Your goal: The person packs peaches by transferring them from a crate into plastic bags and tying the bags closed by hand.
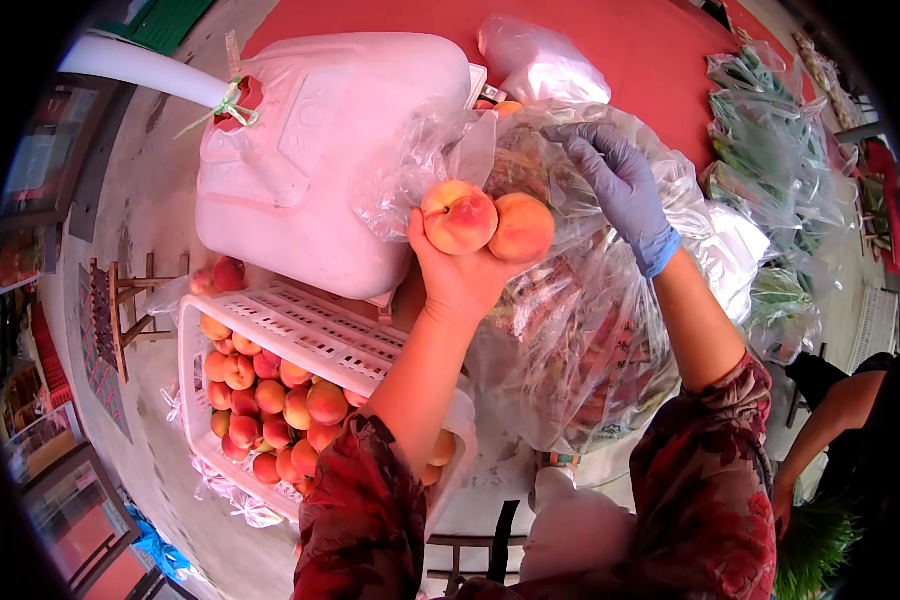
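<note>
Two orange-red peaches (460, 217) rest side by side in my bare left hand (460, 283), its fingers curled around them from below. On my right hand (618, 185) is a thin blue-grey glove. Its fingers point left and look pinched on the film of a clear plastic bag (570, 300), though the film blurs the exact grip. Dark reddish contents show through this large bag. More clear film (410, 170) lies crumpled just left of the held peaches. Below my left forearm, a white slotted crate (305, 335) holds many peaches (270, 398).
A big pale plastic jug (330, 150) stands behind the crate. White-wrapped bags (545, 65) lie beyond my hands on a red surface (410, 22). At right are bagged greens (770, 140). Another person's arm (835, 420) is near green leaves (820, 545) at lower right.
</note>
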A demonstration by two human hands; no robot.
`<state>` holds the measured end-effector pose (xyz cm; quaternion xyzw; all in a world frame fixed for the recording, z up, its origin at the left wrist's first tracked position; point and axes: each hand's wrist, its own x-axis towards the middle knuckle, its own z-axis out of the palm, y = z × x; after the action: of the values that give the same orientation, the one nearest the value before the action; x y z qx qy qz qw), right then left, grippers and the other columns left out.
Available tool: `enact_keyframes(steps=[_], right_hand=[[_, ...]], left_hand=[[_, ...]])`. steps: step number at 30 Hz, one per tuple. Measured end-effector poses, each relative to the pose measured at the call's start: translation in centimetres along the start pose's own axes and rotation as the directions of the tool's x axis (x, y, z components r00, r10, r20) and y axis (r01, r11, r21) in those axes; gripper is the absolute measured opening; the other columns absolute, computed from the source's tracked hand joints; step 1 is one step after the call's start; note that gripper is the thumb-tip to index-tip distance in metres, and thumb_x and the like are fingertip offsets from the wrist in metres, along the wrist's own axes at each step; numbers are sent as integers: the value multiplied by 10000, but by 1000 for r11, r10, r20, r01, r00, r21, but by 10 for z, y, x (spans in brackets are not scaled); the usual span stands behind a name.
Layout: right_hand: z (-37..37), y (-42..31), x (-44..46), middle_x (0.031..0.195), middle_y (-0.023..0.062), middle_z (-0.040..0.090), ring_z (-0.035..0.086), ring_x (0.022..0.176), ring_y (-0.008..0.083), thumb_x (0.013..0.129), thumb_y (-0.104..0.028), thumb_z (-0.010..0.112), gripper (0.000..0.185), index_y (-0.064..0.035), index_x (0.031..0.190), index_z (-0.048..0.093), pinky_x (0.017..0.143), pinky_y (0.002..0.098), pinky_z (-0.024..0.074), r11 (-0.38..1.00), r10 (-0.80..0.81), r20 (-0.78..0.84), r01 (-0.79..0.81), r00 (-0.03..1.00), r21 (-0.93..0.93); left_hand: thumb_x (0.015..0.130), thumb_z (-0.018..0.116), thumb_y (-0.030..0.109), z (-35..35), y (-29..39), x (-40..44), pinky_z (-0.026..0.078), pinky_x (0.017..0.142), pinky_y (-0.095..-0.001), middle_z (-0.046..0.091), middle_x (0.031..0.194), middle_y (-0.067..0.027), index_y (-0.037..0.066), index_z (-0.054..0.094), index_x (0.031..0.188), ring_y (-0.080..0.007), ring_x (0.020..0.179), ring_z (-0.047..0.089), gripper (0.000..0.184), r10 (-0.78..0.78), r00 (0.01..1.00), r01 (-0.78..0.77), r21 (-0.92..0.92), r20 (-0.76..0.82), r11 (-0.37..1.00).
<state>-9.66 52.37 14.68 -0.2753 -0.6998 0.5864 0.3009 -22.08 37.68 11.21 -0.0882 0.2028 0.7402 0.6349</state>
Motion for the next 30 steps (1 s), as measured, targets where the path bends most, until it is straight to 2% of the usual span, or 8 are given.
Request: enact_keyframes(steps=[7,10,14,17,18,21,25,30], right_hand=[[53,-31,-139,1215,164,406,453,1069,203,730,-354,696,658,27,1189,418,896,305,386,984,178,-97,-174,979,47],[39,-50,-184,1084,52,521,494,982,117,780,-265,661,495,-9,1157,467,856,255,404,799,411,10,-366,912,477],[20,-63,-235,1025,47,569,495,1000,136,762,-278,676,396,-36,1056,566,875,275,397,780,403,34,-363,915,510],[13,-52,-262,1071,113,554,428,1109,221,668,-364,734,518,-43,1045,582,933,334,357,982,169,-321,-188,932,-27],[9,-62,-262,1180,197,470,336,1179,343,572,-421,764,618,-55,1039,594,978,413,299,950,104,-342,-195,934,-243],[7,-34,-259,1262,234,372,323,1162,427,552,-411,762,627,-63,1045,590,974,477,283,671,-234,-447,-189,864,-717],[13,27,-247,1313,249,304,250,1185,493,564,-428,738,691,-85,1131,543,967,553,255,391,-310,-344,-211,886,-896],[14,16,-245,1344,245,275,237,1212,476,581,-496,702,811,-83,1234,455,991,562,188,386,-251,-348,-236,904,-892]], left_hand=[[779,506,525,15,-47,-66,383,891,-359,528,1092,-58,72,460,1138,-187,1031,495,580,47,989,-123,604,139,788],[754,578,462,-4,-78,-100,311,963,-327,464,1162,-61,40,386,1212,-173,1113,426,651,-73,972,-101,682,222,724],[726,596,471,-2,-115,-129,275,992,-356,419,1232,-68,73,320,1286,-203,1163,394,741,-88,966,-122,730,243,673],[807,540,342,2,-123,-140,324,946,-324,410,1231,-86,51,311,1285,-197,1137,407,605,-123,947,-160,767,296,621],[829,524,290,2,-124,-141,320,956,-314,406,1230,-96,34,333,1268,-189,1140,403,543,-135,953,-143,793,272,592],[841,517,173,-4,-124,-143,357,926,-296,423,1209,-108,16,415,1204,-185,1095,448,408,-130,987,-35,910,97,412],[809,544,113,-33,-116,-140,428,842,-290,462,1154,-110,1,537,1051,-181,1004,518,267,-61,988,-125,966,142,224],[832,526,119,-25,-90,-137,399,760,-227,566,968,-47,32,534,1059,-95,863,502,243,1,993,-113,964,117,240]])
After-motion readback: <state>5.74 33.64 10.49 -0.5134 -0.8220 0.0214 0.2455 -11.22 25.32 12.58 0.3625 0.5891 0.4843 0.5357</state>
